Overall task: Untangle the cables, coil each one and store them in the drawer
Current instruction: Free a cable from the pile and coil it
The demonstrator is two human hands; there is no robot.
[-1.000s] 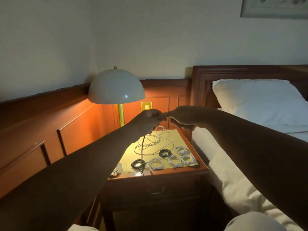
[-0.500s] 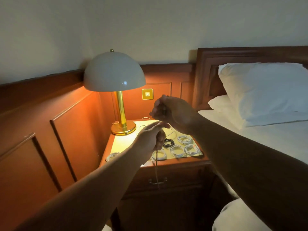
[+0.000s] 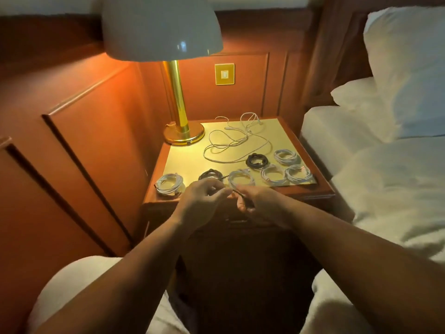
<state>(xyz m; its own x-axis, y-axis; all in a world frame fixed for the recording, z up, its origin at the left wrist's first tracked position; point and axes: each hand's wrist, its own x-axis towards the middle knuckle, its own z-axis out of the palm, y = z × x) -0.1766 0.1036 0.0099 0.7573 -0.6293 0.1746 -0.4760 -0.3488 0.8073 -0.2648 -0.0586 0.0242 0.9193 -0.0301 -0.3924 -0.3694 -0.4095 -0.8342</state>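
My left hand [image 3: 204, 201] and my right hand [image 3: 255, 203] are close together just in front of the nightstand [image 3: 313, 192], both pinching a thin dark cable [image 3: 237, 192] that runs between them. A loose white cable tangle [image 3: 237, 141] lies at the back of the tabletop. Several coiled cables sit along the front: a white coil [image 3: 168, 186] at the left, a black coil [image 3: 210, 175] behind my left hand, another white coil [image 3: 240, 179], a second black coil [image 3: 256, 161], and white coils [image 3: 287, 156] at the right. The drawer front [image 3: 238, 224] is mostly hidden by my hands and looks closed.
A brass lamp [image 3: 179, 97] with a white dome shade stands at the table's back left. Wood wall panelling [image 3: 96, 145] is at the left, a wall switch [image 3: 224, 74] behind. A bed with white linen [image 3: 385, 179] and pillows lies right. My knees [image 3: 79, 290] show below.
My hands dropped from in front of the lamp to the table's front edge and came close together with the dark cable. The camera tilted down and moved nearer.
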